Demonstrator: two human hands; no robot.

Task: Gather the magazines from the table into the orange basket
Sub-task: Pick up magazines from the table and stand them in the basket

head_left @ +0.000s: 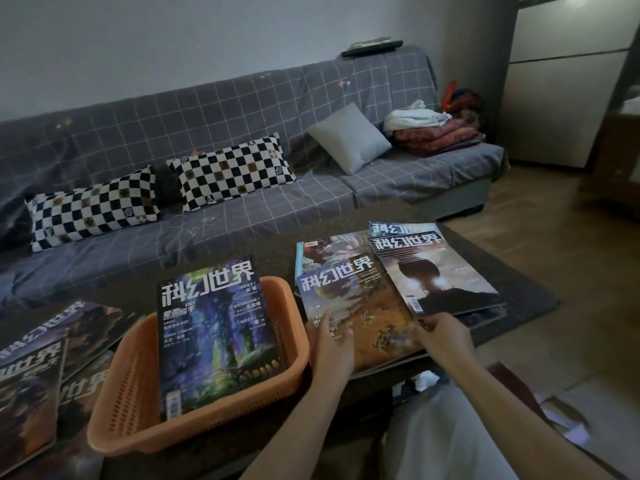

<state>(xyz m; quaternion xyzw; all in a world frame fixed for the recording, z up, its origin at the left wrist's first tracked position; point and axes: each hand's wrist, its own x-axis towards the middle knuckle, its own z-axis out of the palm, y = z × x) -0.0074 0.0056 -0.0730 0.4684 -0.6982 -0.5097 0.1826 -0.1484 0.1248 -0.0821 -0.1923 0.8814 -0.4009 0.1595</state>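
On the worktop (530, 292), the basket (135, 393) already holds 1 magazine (214, 327) leaning on its far rim, and more lie loose to its left (31, 375) and in the fanned pile at right. Your left hand (332, 344) lies flat with straight fingers on the orange-cover issue (349, 306), holding nothing, while your right hand (440, 337) pinches the near corner of the dark issue (440, 271) overlapping it. Square the pile with both hands first, then curl your fingers under the near edge and lift it together, so no glossy cover slides off toward the floor.
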